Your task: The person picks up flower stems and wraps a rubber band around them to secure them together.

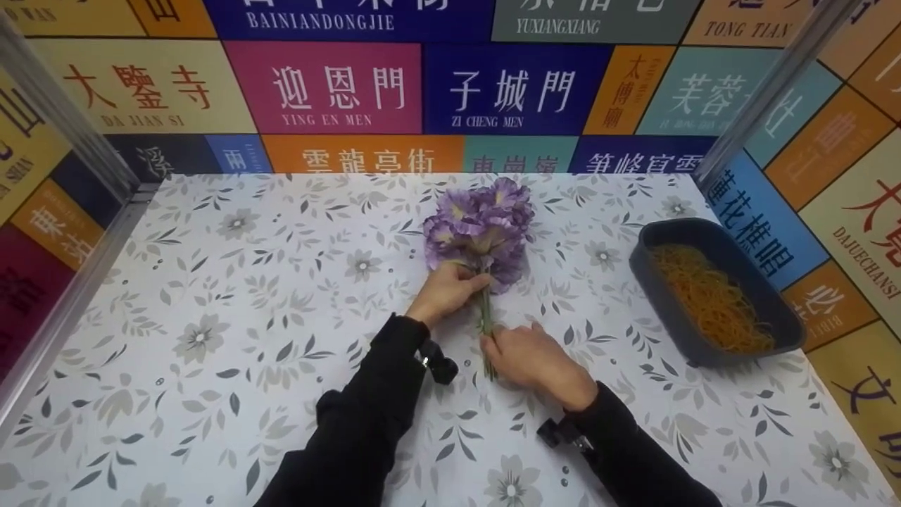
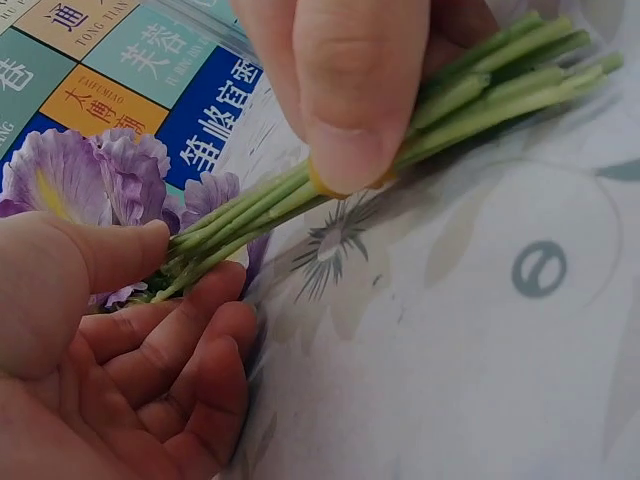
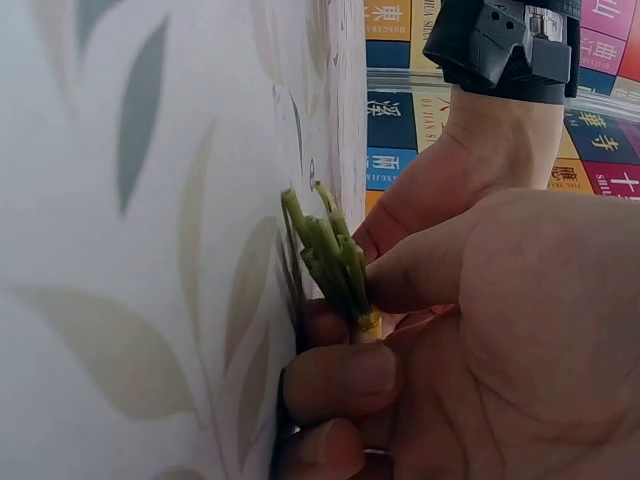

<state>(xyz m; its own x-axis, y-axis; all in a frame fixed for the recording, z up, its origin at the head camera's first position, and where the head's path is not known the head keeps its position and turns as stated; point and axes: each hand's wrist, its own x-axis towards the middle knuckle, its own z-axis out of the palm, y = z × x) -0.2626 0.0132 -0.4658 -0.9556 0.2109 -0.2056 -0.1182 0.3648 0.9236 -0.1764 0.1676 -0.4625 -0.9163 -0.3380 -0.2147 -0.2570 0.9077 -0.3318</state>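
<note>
A bunch of purple artificial flowers (image 1: 482,218) lies on the patterned tabletop, blossoms toward the back wall. My left hand (image 1: 447,290) pinches the green stems (image 2: 255,208) just below the blossoms, between thumb and forefinger. Its other fingers are loosely bent in the left wrist view. Lower down, my right hand (image 1: 531,355) holds the stems near their cut ends. A yellow-orange rubber band (image 3: 370,324) circles the stems beside the right thumb and fingers; part of it is hidden under them. The cut ends (image 3: 325,245) stick out past the right hand.
To the right stands a dark grey plastic bin (image 1: 653,299) with many yellow-orange rubber bands (image 1: 711,303) in it. Panels with coloured lettering (image 1: 338,88) enclose the table at the back and sides. A black camera mount (image 1: 440,362) sits on the left wrist.
</note>
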